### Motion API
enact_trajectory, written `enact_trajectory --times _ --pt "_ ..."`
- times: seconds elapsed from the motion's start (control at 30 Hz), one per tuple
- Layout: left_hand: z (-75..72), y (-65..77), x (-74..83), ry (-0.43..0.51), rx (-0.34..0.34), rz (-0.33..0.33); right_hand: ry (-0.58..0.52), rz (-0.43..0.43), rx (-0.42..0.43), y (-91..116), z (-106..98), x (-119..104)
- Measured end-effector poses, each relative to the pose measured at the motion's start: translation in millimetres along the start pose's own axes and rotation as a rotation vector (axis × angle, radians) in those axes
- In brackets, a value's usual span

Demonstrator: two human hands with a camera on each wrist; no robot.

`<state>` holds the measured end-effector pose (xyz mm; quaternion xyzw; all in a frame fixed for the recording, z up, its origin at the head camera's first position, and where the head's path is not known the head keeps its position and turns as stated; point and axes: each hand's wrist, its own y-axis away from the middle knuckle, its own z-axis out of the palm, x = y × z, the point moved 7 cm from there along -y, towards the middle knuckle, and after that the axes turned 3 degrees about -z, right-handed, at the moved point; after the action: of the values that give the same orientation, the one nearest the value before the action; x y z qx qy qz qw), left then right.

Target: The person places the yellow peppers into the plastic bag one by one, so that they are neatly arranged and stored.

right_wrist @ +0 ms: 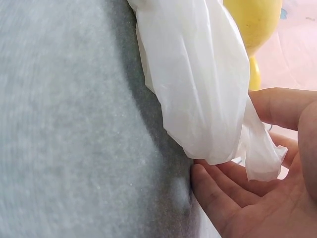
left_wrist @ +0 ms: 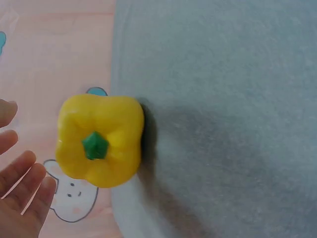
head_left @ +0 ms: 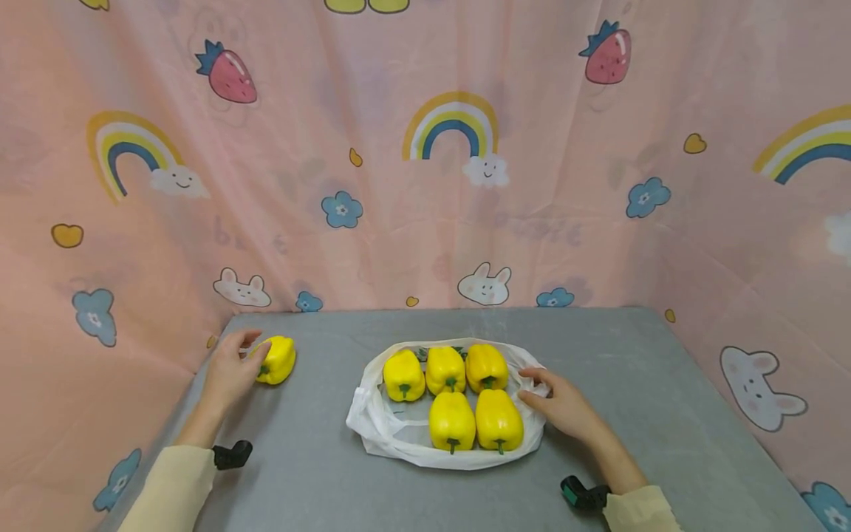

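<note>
In the head view, my left hand [head_left: 229,366] is beside a lone yellow bell pepper [head_left: 278,360] at the table's left. The left wrist view shows a gap between the spread fingers [left_wrist: 30,181] and the pepper [left_wrist: 101,141], whose green stem faces the camera. My right hand [head_left: 561,403] holds the right rim of a white plastic bag [head_left: 372,436]. From the right wrist, the thumb [right_wrist: 280,104] is at the bag's edge, with the other fingers beneath the bag wall [right_wrist: 198,89]. Several yellow bell peppers [head_left: 452,421] stand in two rows within the bag.
The grey table [head_left: 319,488] lies under everything. A pink patterned curtain [head_left: 412,222] rises along its back and sides. The lone pepper is near the table's left edge, well apart from the bag.
</note>
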<state>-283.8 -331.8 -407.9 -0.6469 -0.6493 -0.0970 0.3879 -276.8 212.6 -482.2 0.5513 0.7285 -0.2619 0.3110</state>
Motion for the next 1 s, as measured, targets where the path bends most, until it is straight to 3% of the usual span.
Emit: enact_trajectory --times 0.27,0.57,1.0 --pt "13.7 3.1 -21.8 -0.005 -0.078 -0.113 0.010 0.010 -0.003 -1 1 1" --pt "21.1 8.1 -30.9 -0.001 -0.131 -0.197 0.021 0.019 0.003 -1 3 2" --pt "26.4 10.5 -35.9 -0.038 -0.236 -0.180 -0.006 0.000 0.015 -1 1 2"
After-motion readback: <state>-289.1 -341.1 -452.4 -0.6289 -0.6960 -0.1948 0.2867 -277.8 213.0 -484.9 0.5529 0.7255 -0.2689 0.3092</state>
